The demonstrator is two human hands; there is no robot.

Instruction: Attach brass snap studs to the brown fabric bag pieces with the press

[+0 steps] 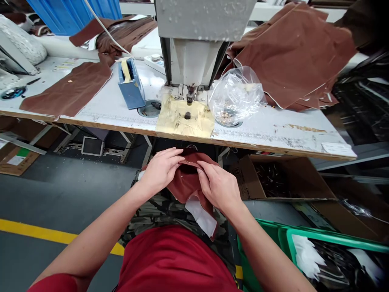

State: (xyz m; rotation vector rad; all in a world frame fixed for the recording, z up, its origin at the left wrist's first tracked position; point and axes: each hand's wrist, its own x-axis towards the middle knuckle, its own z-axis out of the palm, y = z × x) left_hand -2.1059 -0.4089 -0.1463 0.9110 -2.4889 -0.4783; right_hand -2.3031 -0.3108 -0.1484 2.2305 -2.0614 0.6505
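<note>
A brown fabric piece (185, 187) with a white backing hangs over my lap, just in front of the table edge. My left hand (162, 168) pinches its upper edge from the left, fingers pointing inward. My right hand (219, 184) grips the same edge on the right, the thumb tucked under the fold. Between the two hands the fabric is folded over along its rim. Its lower corner dangles and shows a white underside. Beyond the hands, a press machine (190, 61) stands on the table, its small die (187, 115) set in yellowed tape.
The white table (267, 134) carries a blue tape dispenser (131, 83), a clear plastic bag (238, 95), a brown panel (71, 87) and a stack of brown panels (298, 56). A cardboard box (246, 176) and a green crate (273, 231) stand low at right.
</note>
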